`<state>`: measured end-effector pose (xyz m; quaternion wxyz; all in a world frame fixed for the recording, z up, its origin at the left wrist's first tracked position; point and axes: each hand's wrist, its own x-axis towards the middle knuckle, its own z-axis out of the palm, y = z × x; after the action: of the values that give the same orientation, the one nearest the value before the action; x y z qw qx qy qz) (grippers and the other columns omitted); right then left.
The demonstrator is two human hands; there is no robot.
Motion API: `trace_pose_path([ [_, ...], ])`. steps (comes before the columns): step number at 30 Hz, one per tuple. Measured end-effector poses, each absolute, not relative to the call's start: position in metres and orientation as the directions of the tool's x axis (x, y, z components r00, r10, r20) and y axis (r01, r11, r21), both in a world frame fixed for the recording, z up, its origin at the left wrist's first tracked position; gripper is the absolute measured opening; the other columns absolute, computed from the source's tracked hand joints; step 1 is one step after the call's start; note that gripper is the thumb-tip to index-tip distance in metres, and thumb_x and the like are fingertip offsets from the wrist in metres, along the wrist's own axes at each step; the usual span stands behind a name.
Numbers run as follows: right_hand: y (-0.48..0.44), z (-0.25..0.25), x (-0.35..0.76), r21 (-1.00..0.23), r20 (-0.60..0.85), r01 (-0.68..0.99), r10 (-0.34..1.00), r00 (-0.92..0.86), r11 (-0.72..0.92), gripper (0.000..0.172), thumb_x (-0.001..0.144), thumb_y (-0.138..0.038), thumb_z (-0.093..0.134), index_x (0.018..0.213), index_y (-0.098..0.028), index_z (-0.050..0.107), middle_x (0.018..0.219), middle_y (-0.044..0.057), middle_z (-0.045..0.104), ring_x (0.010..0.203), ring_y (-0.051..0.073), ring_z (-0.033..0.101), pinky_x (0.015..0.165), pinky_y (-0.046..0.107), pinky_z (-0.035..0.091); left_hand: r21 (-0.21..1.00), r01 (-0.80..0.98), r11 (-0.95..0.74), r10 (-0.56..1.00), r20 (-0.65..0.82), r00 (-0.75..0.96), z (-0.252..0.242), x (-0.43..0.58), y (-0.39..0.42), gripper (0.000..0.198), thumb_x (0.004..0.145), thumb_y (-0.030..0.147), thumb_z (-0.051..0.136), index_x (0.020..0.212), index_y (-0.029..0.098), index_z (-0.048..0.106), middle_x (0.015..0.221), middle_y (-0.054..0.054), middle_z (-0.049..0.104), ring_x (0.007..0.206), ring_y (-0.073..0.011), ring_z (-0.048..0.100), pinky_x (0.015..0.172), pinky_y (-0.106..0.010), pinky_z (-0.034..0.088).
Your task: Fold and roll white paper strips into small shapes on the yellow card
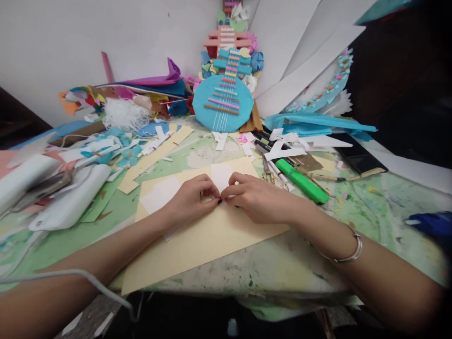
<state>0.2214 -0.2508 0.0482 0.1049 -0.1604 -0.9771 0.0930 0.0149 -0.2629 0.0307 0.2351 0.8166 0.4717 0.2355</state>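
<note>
Square white paper (pixel 221 176) pinched by left hand (pixel 189 200) and right hand (pixel 256 197), on cream card (pixel 197 245)

wall (pixel 52 47): plain white | table (pixel 374 202): paint-stained green top | right side: dark | light: soft, even

Item (pixel 220 201) between fingers (pixel 207 187) too small to tell; blue object (pixel 432 225) blurred, cut off.

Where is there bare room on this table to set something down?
Right: bare table between green marker and the blue thing. Front: strip between cream sheet and the edge. Crowded: left scraps, back around the paper guitar.
</note>
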Motion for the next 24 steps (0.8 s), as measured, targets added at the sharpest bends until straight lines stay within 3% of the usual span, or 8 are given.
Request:
trace_pose_path([
  [6, -0.252, 0.049, 0.220, -0.158, 0.148, 0.323, 0.346, -0.927, 0.933, 0.024, 0.076, 0.002, 0.046, 0.080, -0.012, 0.065, 0.091, 0.010, 0.062, 0.091, 0.021, 0.042, 0.075, 0.034, 0.038, 0.556, 0.647, -0.521, 0.846, 0.237, 0.477, 0.030, 0.014, -0.266, 0.010, 0.077, 0.019, 0.054, 0.073, 0.018, 0.064, 0.081, -0.003, 0.057, 0.072, -0.0126, 0.053, 0.064, -0.025, 0.043],
  [11, -0.251, 0.050, 0.221, -0.170, 0.141, 0.321, 0.346, -0.928, 0.932, 0.025, 0.078, 0.001, 0.046, 0.087, -0.012, 0.066, 0.096, 0.009, 0.063, 0.092, 0.021, 0.041, 0.076, 0.034, 0.037, 0.336, 0.613, -0.715, 0.699, 0.376, 0.608, 0.031, 0.012, -0.277, 0.018, 0.084, 0.017, 0.047, 0.082, 0.018, 0.065, 0.085, -0.006, 0.059, 0.083, -0.0166, 0.052, 0.073, -0.030, 0.043],
  [18, -0.250, 0.051, 0.222, -0.180, 0.118, 0.324, 0.347, -0.930, 0.929, 0.025, 0.080, -0.001, 0.044, 0.084, -0.013, 0.065, 0.096, 0.009, 0.063, 0.091, 0.021, 0.041, 0.076, 0.034, 0.037, 0.043, 0.626, -0.778, 0.612, 0.277, 0.741, 0.038, 0.011, -0.296, 0.022, 0.089, 0.020, 0.042, 0.097, 0.016, 0.062, 0.090, -0.009, 0.063, 0.089, -0.0216, 0.053, 0.077, -0.037, 0.043],
  [24, -0.250, 0.051, 0.221, -0.179, 0.109, 0.316, 0.338, -0.935, 0.932, 0.023, 0.080, -0.002, 0.044, 0.078, -0.012, 0.064, 0.094, 0.010, 0.062, 0.089, 0.021, 0.042, 0.076, 0.034, 0.036, 0.039, 0.626, -0.779, 0.613, 0.254, 0.748, 0.039, 0.012, -0.302, 0.024, 0.089, 0.019, 0.040, 0.100, 0.014, 0.061, 0.090, -0.010, 0.063, 0.090, -0.0221, 0.054, 0.078, -0.038, 0.045],
])
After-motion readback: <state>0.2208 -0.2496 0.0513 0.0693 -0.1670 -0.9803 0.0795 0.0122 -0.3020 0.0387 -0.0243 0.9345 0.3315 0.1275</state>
